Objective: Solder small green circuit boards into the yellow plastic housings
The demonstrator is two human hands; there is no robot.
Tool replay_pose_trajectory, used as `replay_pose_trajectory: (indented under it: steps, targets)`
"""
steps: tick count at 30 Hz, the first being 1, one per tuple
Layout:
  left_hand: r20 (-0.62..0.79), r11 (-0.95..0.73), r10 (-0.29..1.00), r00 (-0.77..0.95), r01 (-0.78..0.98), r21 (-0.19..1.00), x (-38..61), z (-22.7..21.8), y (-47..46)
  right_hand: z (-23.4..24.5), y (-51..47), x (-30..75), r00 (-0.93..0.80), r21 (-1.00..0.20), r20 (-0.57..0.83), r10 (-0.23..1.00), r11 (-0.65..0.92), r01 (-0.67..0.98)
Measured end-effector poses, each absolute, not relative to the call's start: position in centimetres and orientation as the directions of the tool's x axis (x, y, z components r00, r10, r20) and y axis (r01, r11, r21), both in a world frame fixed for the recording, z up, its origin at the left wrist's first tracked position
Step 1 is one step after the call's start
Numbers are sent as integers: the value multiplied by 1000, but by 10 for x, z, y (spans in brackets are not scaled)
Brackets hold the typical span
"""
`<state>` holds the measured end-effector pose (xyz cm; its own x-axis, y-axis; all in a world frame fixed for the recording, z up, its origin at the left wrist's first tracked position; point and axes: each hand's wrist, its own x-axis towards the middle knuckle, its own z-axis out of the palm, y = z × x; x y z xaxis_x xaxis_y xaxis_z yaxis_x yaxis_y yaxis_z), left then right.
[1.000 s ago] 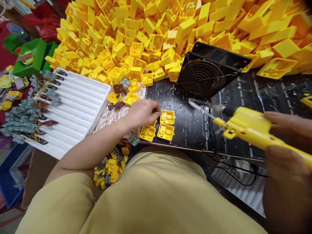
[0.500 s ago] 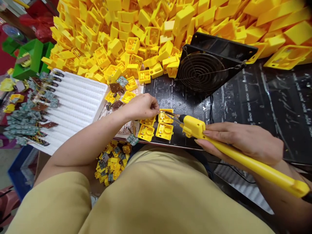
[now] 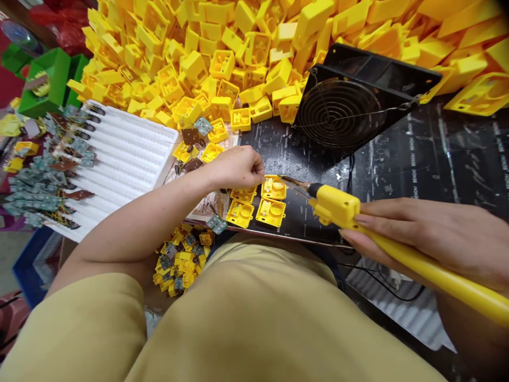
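Observation:
My left hand [image 3: 235, 167] is closed, its fingertips pressing on a small yellow plastic case [image 3: 273, 187] on the black mat [image 3: 397, 170]. Three more open yellow cases [image 3: 271, 211] lie beside it in a small block. My right hand [image 3: 433, 236] grips a yellow soldering iron [image 3: 397, 253]. The iron's metal tip [image 3: 292, 182] reaches into the case under my left fingers.
A big heap of yellow cases [image 3: 246, 48] fills the far side. A black fan [image 3: 342, 109] leans against it. A white ridged tray [image 3: 119, 164] with green circuit boards [image 3: 35, 185] lies at the left, green bins [image 3: 51, 85] behind. Finished yellow parts [image 3: 181, 262] are piled near my lap.
My right hand brought the soldering iron from the right in toward the cases; its tip now rests at the case held by my left hand. The left hand stayed put.

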<state>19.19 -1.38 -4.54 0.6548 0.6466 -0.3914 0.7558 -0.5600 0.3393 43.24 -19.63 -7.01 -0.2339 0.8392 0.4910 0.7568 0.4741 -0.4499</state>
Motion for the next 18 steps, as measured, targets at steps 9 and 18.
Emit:
replay_pose_trajectory:
  steps: [9,18]
  targets:
    - [-429,-547,638,639,769,332,192,-41,-14,-70,-181,420,-398,-294,629,668,678,673]
    - [-425,-571,626,654,756,320,193,-42,-13,-58,-166,415,-485,-217,665,567,769,602]
